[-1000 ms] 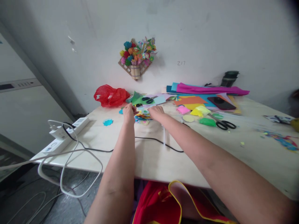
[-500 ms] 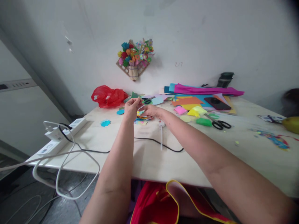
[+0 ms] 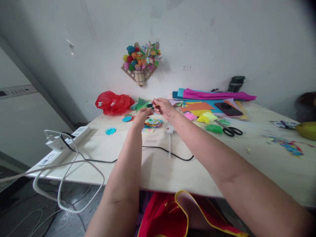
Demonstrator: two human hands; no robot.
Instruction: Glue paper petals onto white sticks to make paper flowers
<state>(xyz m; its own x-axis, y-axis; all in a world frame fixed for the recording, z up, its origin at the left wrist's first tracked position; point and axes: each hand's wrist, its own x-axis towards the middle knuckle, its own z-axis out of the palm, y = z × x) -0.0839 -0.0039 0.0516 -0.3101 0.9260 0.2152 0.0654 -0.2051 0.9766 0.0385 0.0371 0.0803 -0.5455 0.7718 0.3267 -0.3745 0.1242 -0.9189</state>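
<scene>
The fingers of our right hand (image 3: 163, 107) and left hand (image 3: 143, 116) curl near each other, whether pinching anything we cannot tell, seemingly at close handwork wanting steadiness next, just by the multicoloured stack of flower-shaped paper cut-outs (image 3: 153, 123) on the pale desk (image 3: 123, 146).

Handwritten "217" or "Z17" (image 3: 187, 68) stands on the pale wall (image 3: 217, 39)

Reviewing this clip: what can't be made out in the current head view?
All in the head view:
- Anything between the fingertips of the left hand and right hand: too small and blurred.
- Dark item beyond them: partly hidden by the right hand.
- Stacked cutouts: number too blurred to count.
- Yellow object: cut off by the right edge.
- Blue patterned piece: details blurred.
</scene>
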